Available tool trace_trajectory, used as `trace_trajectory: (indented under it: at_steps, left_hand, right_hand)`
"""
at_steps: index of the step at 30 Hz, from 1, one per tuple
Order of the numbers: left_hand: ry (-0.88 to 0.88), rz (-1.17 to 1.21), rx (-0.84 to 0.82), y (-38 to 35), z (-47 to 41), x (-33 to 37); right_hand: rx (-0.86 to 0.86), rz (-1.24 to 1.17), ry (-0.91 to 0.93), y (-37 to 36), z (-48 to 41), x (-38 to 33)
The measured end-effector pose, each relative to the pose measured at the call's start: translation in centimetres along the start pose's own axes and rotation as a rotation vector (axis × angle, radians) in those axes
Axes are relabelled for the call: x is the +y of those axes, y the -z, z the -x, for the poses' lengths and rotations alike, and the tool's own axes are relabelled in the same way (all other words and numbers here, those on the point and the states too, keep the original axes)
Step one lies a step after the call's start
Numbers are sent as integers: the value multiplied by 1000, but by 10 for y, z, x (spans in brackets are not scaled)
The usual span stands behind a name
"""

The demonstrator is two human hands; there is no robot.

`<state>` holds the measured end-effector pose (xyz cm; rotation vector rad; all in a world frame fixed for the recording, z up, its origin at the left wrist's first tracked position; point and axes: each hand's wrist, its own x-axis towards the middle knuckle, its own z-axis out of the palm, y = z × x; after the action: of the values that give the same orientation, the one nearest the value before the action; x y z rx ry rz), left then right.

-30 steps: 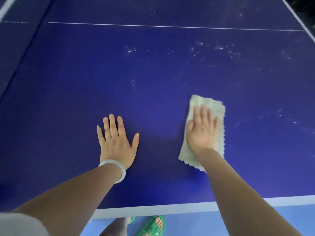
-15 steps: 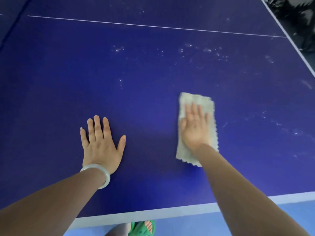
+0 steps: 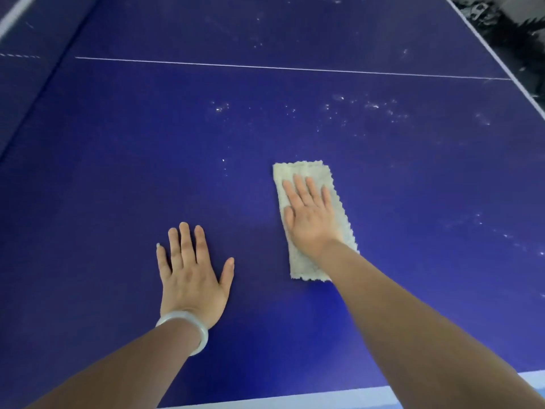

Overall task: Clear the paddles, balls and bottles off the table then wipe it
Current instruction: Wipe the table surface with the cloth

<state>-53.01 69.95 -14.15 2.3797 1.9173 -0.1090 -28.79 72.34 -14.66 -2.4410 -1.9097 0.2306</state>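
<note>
**Two flat hands on the blue table**

Both arms are reaching out over the blue table (image 3: 118, 178). The left hand (image 3: 191, 276) is lying flat on the bare table top, palm down. Its fingers are straight and spread a little, and the thumb is sticking out to the side. It is holding nothing. A pale bracelet (image 3: 188, 321) is sitting round the left wrist.

The right hand (image 3: 309, 219) is reaching a bit farther out. It is flat too, palm down, with straight fingers close together. It is pressing down on a pale cloth (image 3: 303, 267), not curling round it.

The cloth is lying flat under the right hand, long and thin, pointing away from the person. Its far end is peeking out past the fingertips, and its near end is showing beside the wrist. It is lying to the right of the left hand, near it but not touching.

Small white specks (image 3: 371, 106) are lying on the table beyond the cloth. A thin white line (image 3: 265, 67) is running across the table farther away.
</note>
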Motion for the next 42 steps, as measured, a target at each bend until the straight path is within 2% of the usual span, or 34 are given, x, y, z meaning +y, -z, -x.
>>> trace_trajectory:
  at_steps: [4,6,8,11,13,18,23,27,29,33,37,39,42]
  left_hand:
    - [-10,6,-2,-4,0,-2]
    - [-4,-1,7,-5,0,-3]
    - [-2,-4,-2,-3,0,-2]
    - [-6,16,-17,-1,0,-2]
    - [-18,19,-26,-1,0,-3]
    - [-24,164,-55,7,-2,5]
    - [-401,336,62,19,4,81]
    - [-382,331,-105,19,6,140]
    - [-365,247,-109,6,13,147]
    - [-375,126,-52,-8,19,147]
    - [-362,57,-23,-5,22,151]
    - [-351,25,-32,-5,23,152]
    - [-335,-1,-30,-4,22,152]
  right_hand:
    - [45,-107,-543,12,-2,79]
    - [61,-139,-693,10,21,82]
    - [99,-136,-654,0,50,50]
    - [79,-118,-317,-11,95,-6]
    - [38,-71,-195,-14,123,-14]
    - [6,-45,-314,-9,164,13]
    - [9,-62,-339,-9,163,12]
    - [31,-76,-348,-13,163,11]
    - [50,-87,-372,-13,169,10]
    - [41,-61,-211,-11,202,32]
    - [20,-8,5,0,217,114]
    - [11,5,-95,4,210,159]
    - [83,-52,-488,5,191,179]
